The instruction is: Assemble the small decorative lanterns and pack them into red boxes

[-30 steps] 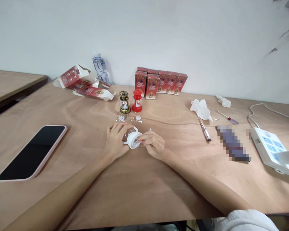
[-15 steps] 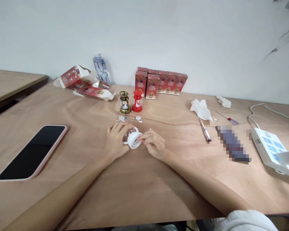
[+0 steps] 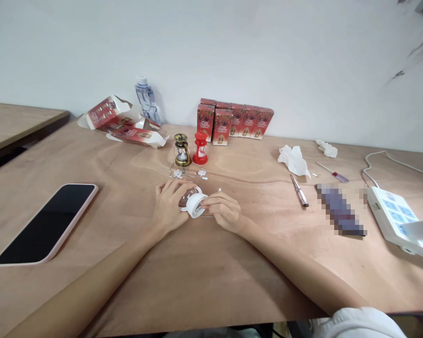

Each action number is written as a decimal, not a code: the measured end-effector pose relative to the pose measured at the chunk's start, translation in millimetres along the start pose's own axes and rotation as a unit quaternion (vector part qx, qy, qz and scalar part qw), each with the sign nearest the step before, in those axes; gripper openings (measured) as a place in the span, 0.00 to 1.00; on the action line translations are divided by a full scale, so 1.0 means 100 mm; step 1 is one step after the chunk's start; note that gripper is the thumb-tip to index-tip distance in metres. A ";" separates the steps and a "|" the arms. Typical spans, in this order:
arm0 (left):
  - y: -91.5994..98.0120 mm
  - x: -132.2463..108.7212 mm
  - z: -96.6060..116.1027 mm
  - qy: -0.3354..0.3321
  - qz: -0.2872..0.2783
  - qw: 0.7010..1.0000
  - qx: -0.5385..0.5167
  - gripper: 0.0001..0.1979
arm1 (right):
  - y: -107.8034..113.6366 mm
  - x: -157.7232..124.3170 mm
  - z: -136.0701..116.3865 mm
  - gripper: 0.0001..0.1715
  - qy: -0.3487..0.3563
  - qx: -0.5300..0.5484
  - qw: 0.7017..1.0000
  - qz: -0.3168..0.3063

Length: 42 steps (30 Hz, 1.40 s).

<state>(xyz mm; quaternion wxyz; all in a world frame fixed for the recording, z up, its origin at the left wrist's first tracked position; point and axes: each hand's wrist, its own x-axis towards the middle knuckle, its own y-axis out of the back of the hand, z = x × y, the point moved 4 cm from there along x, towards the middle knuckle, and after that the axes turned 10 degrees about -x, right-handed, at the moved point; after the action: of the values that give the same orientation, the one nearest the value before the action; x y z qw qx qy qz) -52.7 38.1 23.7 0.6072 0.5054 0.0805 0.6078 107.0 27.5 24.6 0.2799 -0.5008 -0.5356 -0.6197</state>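
Note:
A small white lantern [image 3: 193, 203] with a clear middle lies tipped over, its round base turned towards my right. My left hand [image 3: 171, 204] is wrapped round its body and holds it. The fingers of my right hand [image 3: 223, 209] are pinched together at the opening in the base; whatever they grip is hidden. Beyond my hands stand a bronze-coloured lantern [image 3: 182, 151] and a red lantern [image 3: 200, 149], both upright. Thin bent wires with small white pieces [image 3: 178, 174] lie in front of them. Another bit of wire [image 3: 207, 216] shows beneath my right hand.
Red printed boxes [image 3: 223, 126] stand against the wall. Opened boxes [image 3: 127, 131] and a water bottle [image 3: 147, 101] are back left; a phone [image 3: 47, 223] lies left. Rightward are crumpled tissues [image 3: 294, 160], two screwdrivers [image 3: 301, 195], a blurred dark item [image 3: 340, 211] and a power strip [image 3: 395, 211].
The fingertips of my right hand have shifted slightly at the lantern's base. My left hand keeps its hold, and the other things lie as before.

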 end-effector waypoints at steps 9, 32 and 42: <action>0.01 -0.01 0.01 -0.035 0.018 0.999 0.009 0.14 | -0.01 0.01 0.00 0.08 -0.032 0.001 0.999 0.002; 0.02 -0.02 0.04 -0.050 0.043 0.998 -0.014 0.11 | -0.02 0.03 0.10 0.17 -0.152 0.072 0.985 -0.034; 0.04 -0.01 0.06 -0.082 0.076 0.994 -0.004 0.10 | -0.06 -0.06 0.13 0.09 -0.156 0.050 0.985 -0.043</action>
<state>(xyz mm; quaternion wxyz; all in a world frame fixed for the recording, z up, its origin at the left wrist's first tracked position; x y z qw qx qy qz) -51.3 33.1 28.2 0.5659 0.5559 -0.0107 0.6087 108.1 40.2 15.5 0.1899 -0.5533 -0.6240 -0.5180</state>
